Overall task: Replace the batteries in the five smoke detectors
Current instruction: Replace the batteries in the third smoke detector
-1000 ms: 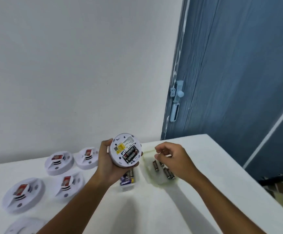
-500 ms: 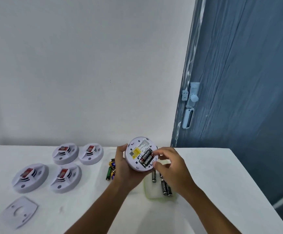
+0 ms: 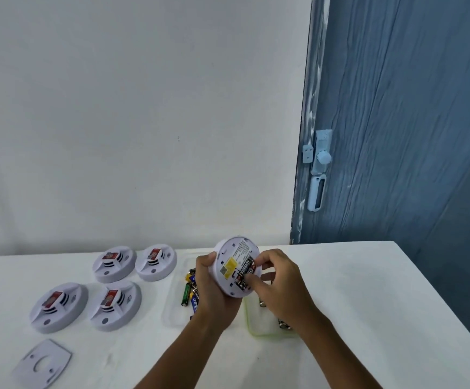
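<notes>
In the head view, a round white smoke detector is held up above the middle of the white surface, its back turned toward the camera so that the open battery bay with black batteries can be seen. The left hand is curled round the detector's left rim and underside and grips it. The right hand is brought against the bay from the right, its fingers bent and pinched at the black batteries; whether a cell is being pressed in or pulled out cannot be told. Four other detectors are laid face up toward the left side of the surface, two near the far edge and two nearer, each with a red label on top; whether their cells have been changed cannot be seen. A flat mounting plate is lying at the near left corner, apart from any detector. Loose coloured batteries are gathered in a clear tray just left of the held unit, and a few dark cells are left in a green-rimmed tray beneath the right wrist. The work is judged to be on one detector only, with the plate not yet refitted and the remaining four of unknown state, so most of the task is probably still to be done.
</notes>
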{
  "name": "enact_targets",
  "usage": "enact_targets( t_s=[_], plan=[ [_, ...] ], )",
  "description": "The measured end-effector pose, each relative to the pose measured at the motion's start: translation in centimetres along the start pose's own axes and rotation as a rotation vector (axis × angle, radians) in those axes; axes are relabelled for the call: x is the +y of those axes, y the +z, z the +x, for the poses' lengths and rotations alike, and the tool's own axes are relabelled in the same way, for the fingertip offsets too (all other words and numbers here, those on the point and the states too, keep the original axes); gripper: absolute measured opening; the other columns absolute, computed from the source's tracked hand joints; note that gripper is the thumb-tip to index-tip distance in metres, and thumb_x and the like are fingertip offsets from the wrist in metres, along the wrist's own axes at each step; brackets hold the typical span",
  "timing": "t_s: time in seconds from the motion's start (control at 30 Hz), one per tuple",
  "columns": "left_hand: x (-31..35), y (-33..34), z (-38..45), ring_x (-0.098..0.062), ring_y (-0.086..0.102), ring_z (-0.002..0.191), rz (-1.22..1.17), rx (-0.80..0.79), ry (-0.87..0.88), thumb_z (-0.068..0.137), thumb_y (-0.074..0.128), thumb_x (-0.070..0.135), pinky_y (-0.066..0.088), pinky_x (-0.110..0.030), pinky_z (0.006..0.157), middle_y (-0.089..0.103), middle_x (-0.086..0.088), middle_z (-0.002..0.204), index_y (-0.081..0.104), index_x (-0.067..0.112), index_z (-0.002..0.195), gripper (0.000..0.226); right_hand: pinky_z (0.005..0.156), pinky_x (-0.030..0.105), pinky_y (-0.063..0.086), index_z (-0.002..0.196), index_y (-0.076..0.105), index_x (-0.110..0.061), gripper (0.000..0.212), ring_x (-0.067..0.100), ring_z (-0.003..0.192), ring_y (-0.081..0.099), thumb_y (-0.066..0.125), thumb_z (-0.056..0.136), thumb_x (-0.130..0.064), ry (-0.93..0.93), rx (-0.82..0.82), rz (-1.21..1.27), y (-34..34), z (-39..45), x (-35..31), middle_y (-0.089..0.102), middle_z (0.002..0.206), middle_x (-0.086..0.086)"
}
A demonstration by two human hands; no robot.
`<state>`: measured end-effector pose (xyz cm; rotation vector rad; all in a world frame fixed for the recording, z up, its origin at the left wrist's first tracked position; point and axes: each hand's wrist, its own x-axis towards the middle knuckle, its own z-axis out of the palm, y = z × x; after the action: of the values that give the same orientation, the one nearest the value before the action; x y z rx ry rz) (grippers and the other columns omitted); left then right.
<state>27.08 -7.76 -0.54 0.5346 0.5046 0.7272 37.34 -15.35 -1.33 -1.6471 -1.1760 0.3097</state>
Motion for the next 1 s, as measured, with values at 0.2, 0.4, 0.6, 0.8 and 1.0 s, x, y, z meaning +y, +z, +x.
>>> enact_targets(
  t_s=[0.2,0.4,0.6,0.8,1.0],
  plan=[
    [-0.1,0.3,0.0,-0.034,0.06,0.092,0.06,0.032,-0.003,0.069,0.041,0.042,0.044,-0.04,0.08,0.068,-0.021,0.1,0.068,0.005,0.105,0.058,0.067,0.028,0.059,0.087,0.059,-0.01,0.026,0.019,0.077,0.069,0.081,0.074,-0.012,0.16,-0.045,0.174,-0.6,0.3,0.5,0.064,0.092,0.005],
    [-0.3,0.6,0.6,-0.033,0.059,0.093,0.009,0.088,0.006,0.086,0.033,0.04,0.047,-0.041,0.078,0.07,-0.018,0.092,0.066,0.006,0.106,0.051,0.067,0.033,0.059,0.079,0.057,-0.019,0.024,0.016,0.08,0.067,0.081,0.075,-0.016,0.114,0.141,0.177,0.2,0.0,1.0,0.065,0.086,-0.005],
    [0.1,0.7,1.2,-0.033,0.058,0.094,0.039,0.13,0.02,0.086,0.038,0.039,0.044,-0.046,0.09,0.07,-0.017,0.093,0.064,0.009,0.11,0.046,0.065,0.036,0.057,0.077,0.057,-0.008,0.018,0.021,0.071,0.066,0.074,0.077,0.001,0.216,0.227,0.456,0.2,0.7,0.1,0.068,0.076,0.013],
    [1.9,-1.4,1.9,-0.037,0.048,0.112,-0.009,0.116,0.07,0.083,0.042,0.041,0.038,-0.046,0.093,0.062,-0.018,0.11,0.065,0.012,0.108,0.045,0.054,0.023,0.045,0.073,0.059,-0.014,0.02,0.013,0.052,0.054,0.077,0.073,-0.006,0.351,-0.097,0.068,-0.4,1.8,2.5,0.061,0.063,0.002],
    [2.6,-0.8,1.3,-0.035,0.054,0.102,-0.023,0.04,0.028,0.068,0.049,0.044,0.04,-0.043,0.086,0.066,-0.016,0.101,0.078,0.013,0.088,0.046,0.071,0.024,0.043,0.097,0.065,-0.023,0.015,0.023,0.093,0.063,0.065,0.082,-0.02,0.256,-0.336,-0.392,2.2,1.7,2.5,0.064,0.103,0.002]
  ],
)
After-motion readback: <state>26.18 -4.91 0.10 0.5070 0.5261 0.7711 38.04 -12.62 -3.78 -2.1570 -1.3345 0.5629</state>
